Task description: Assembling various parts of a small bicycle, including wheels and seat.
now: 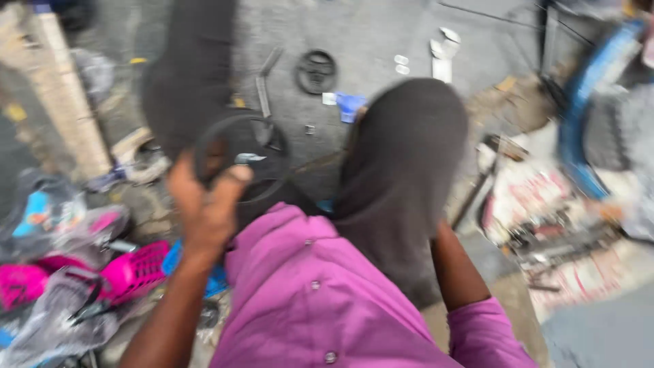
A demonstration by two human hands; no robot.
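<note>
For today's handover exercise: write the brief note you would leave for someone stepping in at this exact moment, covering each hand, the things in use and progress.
Left hand: raised, grip closed on a dark rubber ring.
Right hand: hidden behind the knee; only the forearm shows.
Things: a small black wheel, a blue piece and a white fitting lie on the concrete floor ahead; pink plastic items at the left.
Done and left: the blurred picture shows neither; the ring is off the ground, fitted to nothing.
</note>
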